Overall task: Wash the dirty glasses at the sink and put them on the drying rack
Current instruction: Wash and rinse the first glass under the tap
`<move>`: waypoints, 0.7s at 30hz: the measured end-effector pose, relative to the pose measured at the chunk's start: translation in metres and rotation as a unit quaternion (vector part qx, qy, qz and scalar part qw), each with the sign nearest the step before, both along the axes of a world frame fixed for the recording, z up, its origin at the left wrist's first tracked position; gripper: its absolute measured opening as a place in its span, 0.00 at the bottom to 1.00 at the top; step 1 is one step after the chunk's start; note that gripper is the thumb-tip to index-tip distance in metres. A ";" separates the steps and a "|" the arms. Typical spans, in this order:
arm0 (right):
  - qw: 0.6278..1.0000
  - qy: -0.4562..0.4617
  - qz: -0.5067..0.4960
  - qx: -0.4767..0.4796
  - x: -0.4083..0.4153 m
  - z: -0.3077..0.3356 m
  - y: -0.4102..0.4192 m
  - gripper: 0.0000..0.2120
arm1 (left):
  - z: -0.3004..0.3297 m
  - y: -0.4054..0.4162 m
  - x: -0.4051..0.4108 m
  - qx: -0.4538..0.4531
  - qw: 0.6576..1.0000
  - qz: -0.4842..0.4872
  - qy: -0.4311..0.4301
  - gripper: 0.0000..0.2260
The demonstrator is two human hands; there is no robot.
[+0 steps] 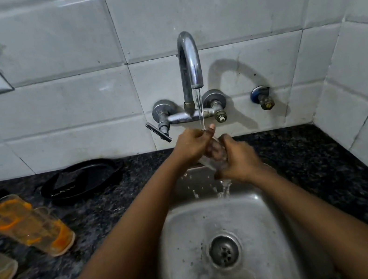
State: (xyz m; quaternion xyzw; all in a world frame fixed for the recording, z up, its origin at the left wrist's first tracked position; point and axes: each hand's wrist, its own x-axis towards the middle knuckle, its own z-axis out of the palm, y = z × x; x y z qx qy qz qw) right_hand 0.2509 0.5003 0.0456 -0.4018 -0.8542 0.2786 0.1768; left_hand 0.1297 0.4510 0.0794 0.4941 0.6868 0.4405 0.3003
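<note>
We tilt the clear drinking glass (214, 156) under the chrome tap's stream, right hand (235, 157) wrapped round its base, left hand (191, 145) fingers rubbing inside the rim, above the steel sink (261, 224).

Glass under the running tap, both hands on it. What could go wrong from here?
1. The glass is wet and tilted between the left hand and right hand; it could slip and hit the steel sink.
2. Water splashes off the hands, so the counter may get slippery.
3. The dirty glasses stand near the left forearm; an elbow swing might knock them.
</note>
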 end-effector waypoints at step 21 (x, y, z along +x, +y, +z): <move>0.971 -0.178 -0.114 0.109 0.007 0.012 -0.005 0.39 | 0.001 -0.005 -0.001 0.053 0.991 -0.055 -0.112 0.10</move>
